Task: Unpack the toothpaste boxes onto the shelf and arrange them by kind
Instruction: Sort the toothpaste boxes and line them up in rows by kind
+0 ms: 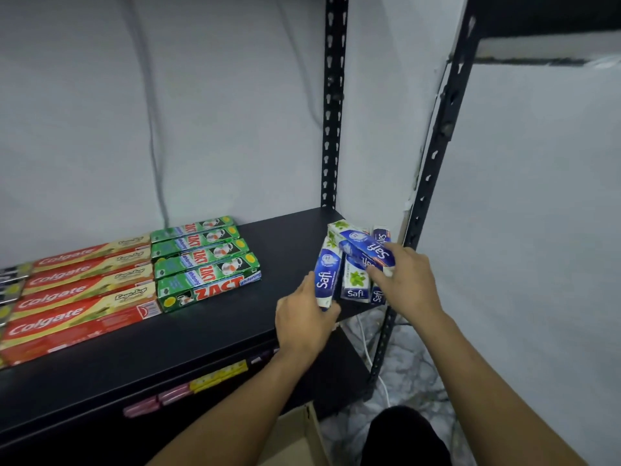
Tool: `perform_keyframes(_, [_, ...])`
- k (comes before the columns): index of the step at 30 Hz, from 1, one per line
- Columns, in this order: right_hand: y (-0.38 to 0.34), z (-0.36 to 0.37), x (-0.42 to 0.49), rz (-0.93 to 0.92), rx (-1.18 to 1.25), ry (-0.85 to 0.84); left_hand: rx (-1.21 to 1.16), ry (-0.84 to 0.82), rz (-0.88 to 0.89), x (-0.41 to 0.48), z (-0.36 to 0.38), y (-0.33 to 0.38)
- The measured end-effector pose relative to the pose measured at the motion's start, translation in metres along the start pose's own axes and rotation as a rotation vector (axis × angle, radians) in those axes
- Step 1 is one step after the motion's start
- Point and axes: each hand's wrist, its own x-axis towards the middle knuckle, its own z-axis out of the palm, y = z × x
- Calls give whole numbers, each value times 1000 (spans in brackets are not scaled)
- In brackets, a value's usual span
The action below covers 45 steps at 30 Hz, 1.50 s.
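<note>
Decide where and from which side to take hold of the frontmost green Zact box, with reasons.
Probably its right end, coming from the right over the bare shelf. The frontmost Zact box lies flat; its left end meets a Colgate box and its rear side lies against the next Zact box, leaving only the right end and front free.

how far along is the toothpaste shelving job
Done: Colgate boxes and Zact boxes lie in tidy rows on the shelf. In hand: the left hand grips the leftmost Safi box, the right hand grips the top Safi box of a jumbled pile. Left: lining that pile up; carton below may hold more.
</note>
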Motion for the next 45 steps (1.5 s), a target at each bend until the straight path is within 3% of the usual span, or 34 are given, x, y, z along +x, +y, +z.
perform_keyframes(5, [-7, 3, -1, -17, 64, -9, -4, -55, -33, 4, -23, -29])
perform_keyframes(16, [-73, 47, 18, -26, 128, -42, 255, -157, 268, -17, -112, -121])
perform_keyframes(19, [-85, 62, 30, -11, 96, -10, 310, -62, 332, -20, -131, -139])
perform_keyframes(24, [-98, 82, 52, 17, 37, 25, 406, 93, 217, -2, -145, -160])
perform_keyframes(34, [-116, 116, 92, 50, -80, -71, 567, -49, 97, 12, -132, -170])
perform_keyframes(39, [-125, 129, 90, 66, 324, -228, 557, -44, 87, 13, -132, -172])
perform_keyframes(42, [-119, 127, 89, 3, 351, -307, 556, -53, 89, 13, -131, -173])
perform_keyframes(45, [-113, 116, 97, -207, 115, -426, 548, -57, 84, 12, -131, -172])
